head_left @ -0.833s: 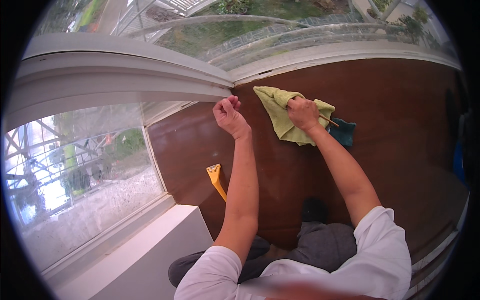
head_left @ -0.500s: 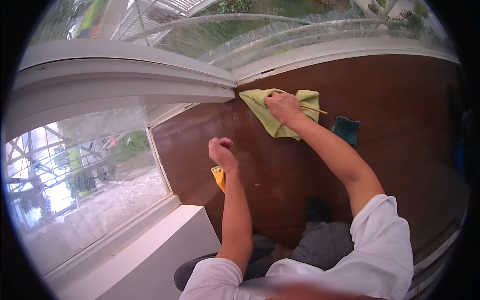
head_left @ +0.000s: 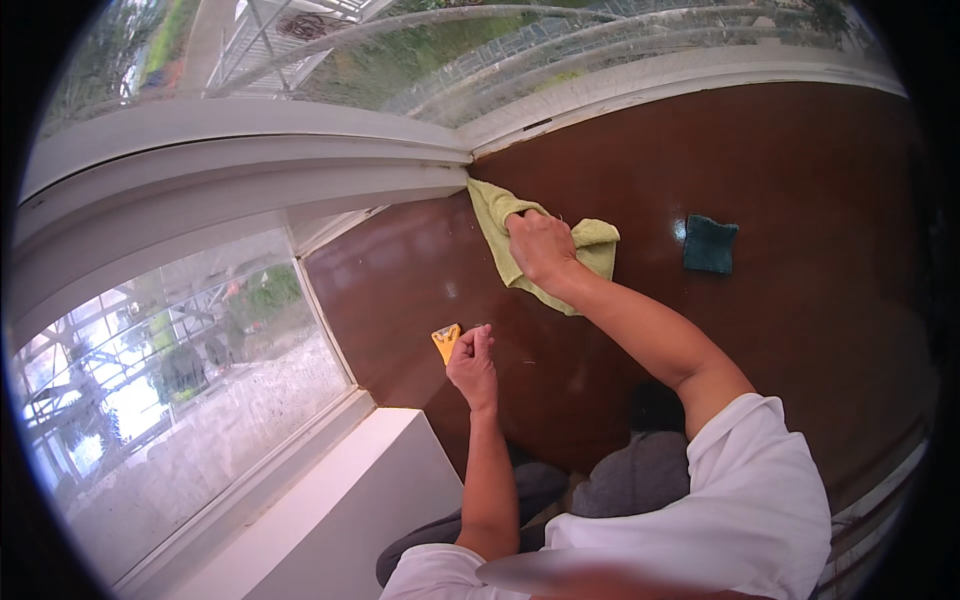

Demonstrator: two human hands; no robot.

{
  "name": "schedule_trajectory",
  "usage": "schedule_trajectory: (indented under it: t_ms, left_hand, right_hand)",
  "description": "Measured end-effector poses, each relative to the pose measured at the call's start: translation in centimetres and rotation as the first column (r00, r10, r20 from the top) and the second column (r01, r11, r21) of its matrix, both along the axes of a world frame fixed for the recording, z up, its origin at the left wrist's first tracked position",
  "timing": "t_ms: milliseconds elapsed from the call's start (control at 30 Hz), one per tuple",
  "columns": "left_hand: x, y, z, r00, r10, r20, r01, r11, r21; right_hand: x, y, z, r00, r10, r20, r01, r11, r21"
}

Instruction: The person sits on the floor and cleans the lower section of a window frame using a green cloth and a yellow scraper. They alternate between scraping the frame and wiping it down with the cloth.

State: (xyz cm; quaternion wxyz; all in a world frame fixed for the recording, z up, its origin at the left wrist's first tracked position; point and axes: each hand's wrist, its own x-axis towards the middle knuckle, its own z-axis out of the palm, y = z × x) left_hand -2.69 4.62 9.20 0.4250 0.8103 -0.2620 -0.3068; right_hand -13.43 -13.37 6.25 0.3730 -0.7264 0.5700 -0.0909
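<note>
My right hand (head_left: pixel 541 248) is closed on a yellow-green cloth (head_left: pixel 497 200) and presses it against the dark brown surface, close to the corner of the white frame. The thin stick seen earlier by this hand hardly shows now. Lower and to the left is my left hand (head_left: pixel 473 368), its thumb and fingers pinched together. Whatever it may hold is too small to make out. A yellow scraper (head_left: pixel 445 344) lies right beside its fingers, partly hidden by them. To the right of the cloth a dark green scouring pad (head_left: pixel 710 245) rests flat.
White window frames (head_left: pixel 250 150) border the brown surface (head_left: pixel 800 180) along the left and far sides, with glass beyond. A white ledge (head_left: pixel 330 480) juts in at lower left. My grey-clad knees (head_left: pixel 635 475) are at the near edge.
My right hand has moved slightly left and nearer with the cloth, which is more bunched. My left hand has shifted right and nearer, from over the wrist-side scraper to beside it.
</note>
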Motion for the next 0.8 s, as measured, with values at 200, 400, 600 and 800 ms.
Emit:
schedule_trajectory:
  t_ms: [200,400,600,800]
  left_hand:
    - [-0.1,-0.9,0.5,0.977,-0.158,0.145,0.128,0.972,0.196]
    - [-0.1,-0.5,-0.4,0.996,-0.063,-0.058,0.066,0.997,0.051]
    - [-0.6,0.1,-0.7,0.984,-0.177,0.012,0.170,0.961,0.216]
    - [-1.1,1.5,2.2,0.787,-0.610,0.097,0.428,0.651,0.627]
  right_hand:
    - [0.0,0.0,-0.2,0.999,-0.021,0.030,0.024,0.997,-0.075]
    - [-0.4,-0.2,-0.7,0.999,-0.010,0.049,0.014,0.996,-0.090]
    - [-0.4,-0.5,-0.7,1.000,0.005,-0.001,-0.005,0.996,-0.088]
    - [-0.3,0.0,-0.9,0.999,-0.014,0.037,0.019,0.989,-0.149]
